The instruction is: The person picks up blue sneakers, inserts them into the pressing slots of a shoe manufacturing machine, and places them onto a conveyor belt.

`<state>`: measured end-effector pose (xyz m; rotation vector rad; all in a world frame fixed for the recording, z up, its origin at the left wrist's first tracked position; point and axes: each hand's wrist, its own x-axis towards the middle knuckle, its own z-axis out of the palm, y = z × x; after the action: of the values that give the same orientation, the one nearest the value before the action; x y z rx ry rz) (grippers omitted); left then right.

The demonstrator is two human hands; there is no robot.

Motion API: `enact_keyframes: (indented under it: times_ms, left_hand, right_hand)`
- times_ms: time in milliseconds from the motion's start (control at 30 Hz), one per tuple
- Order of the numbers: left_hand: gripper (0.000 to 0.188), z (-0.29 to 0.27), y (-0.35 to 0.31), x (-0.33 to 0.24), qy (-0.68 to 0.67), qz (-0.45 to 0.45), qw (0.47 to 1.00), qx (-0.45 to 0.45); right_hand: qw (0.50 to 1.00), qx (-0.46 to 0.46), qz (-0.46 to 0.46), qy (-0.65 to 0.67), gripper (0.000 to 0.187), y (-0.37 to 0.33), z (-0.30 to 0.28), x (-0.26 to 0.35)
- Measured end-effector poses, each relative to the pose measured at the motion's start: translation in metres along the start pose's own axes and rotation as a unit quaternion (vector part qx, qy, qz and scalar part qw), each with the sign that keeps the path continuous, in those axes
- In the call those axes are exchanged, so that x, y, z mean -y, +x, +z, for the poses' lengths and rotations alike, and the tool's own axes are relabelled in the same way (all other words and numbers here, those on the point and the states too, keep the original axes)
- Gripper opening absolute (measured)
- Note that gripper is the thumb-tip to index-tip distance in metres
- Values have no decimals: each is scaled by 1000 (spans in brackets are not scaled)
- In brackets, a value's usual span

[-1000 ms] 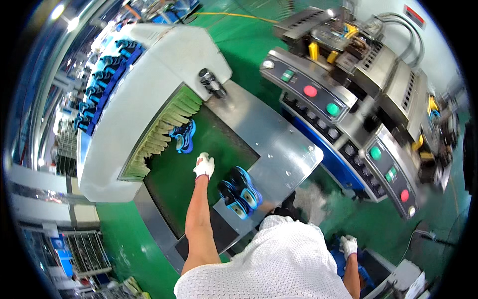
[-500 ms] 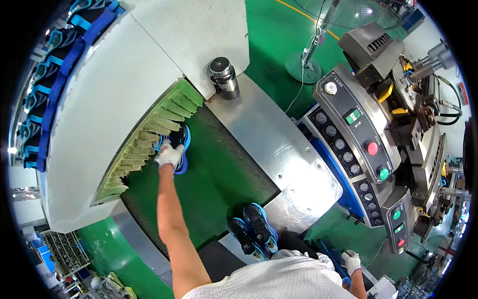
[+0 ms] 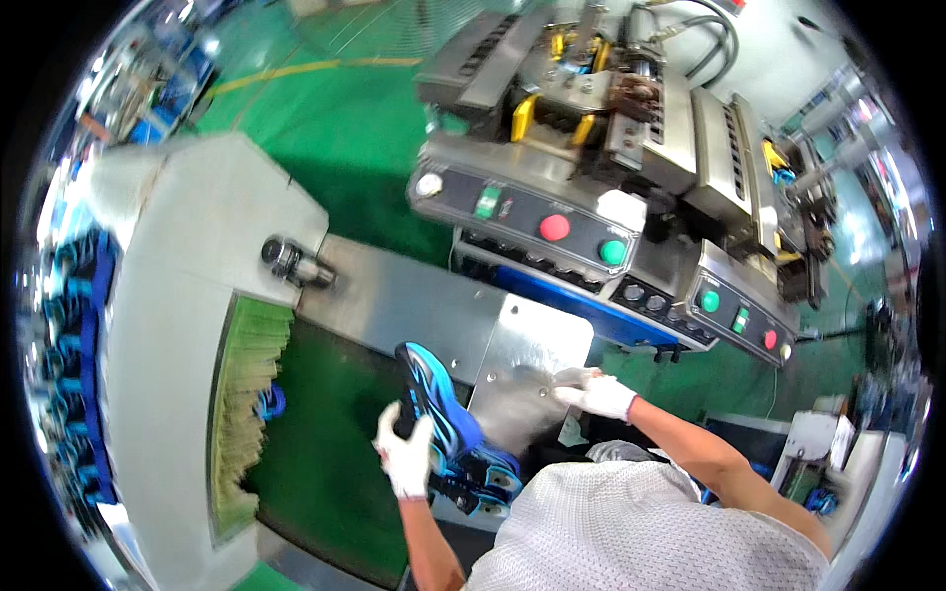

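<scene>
- The left hand [image 3: 404, 458], gloved in white, has thumb and fingers parted just beside the upper shoe [image 3: 440, 399]; blur hides whether they pinch it, so I cannot tell.
- The right hand [image 3: 596, 396] reaches over the metal table [image 3: 527, 369], fingers stretched out, nothing visible in them.
- The upper shoe, black and blue, leans at the near end of the green surface [image 3: 330, 443], close against the lower shoes [image 3: 488, 473]. With a weak grip, it could slip sideways or topple onto that surface.
- A careless sweep of the left wrist might push the lower shoes off the near edge, since they sit close to the wearer's shirt [image 3: 641, 532].
- Farther off, a blue shoe [image 3: 271, 402] pokes out from the bristle curtain [image 3: 241, 424]; the strips hide most of it and could snag it or a glove.
- A dark bottle [image 3: 296, 263] stands on the table's far part beside the pale housing [image 3: 172, 315], an obstacle that a wide reach could knock over.
- Beyond, the press's button panel [image 3: 517, 207] limits room ahead; a stray elbow could press a button.
</scene>
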<state>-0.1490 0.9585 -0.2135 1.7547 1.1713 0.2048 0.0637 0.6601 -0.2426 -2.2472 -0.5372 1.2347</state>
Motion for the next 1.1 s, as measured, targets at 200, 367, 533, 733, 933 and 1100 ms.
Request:
enact_keyframes:
  times_ms: [200, 367, 533, 733, 933, 1100]
  left_hand:
    - [59, 65, -47, -113, -86, 155, 973, 145]
    - [47, 96, -25, -186, -296, 255, 911, 132]
    - [46, 131, -13, -246, -161, 341, 925, 50]
    - [29, 206, 63, -373, 120, 579, 806, -13]
    - [43, 283, 193, -435, 228, 575, 783, 60]
    - [67, 357, 258, -446, 246, 574, 775, 96]
  right_hand:
    - [675, 324, -60, 661, 62, -17, 0, 24]
    - [650, 187, -145, 722, 68, -63, -93, 29]
    - [667, 46, -196, 717, 60, -93, -182, -31]
    - [639, -59, -228, 732, 62, -103, -249, -61]
    - [572, -124, -252, 770, 71, -105, -265, -32]
    - [594, -138, -266, 746, 86, -111, -264, -35]
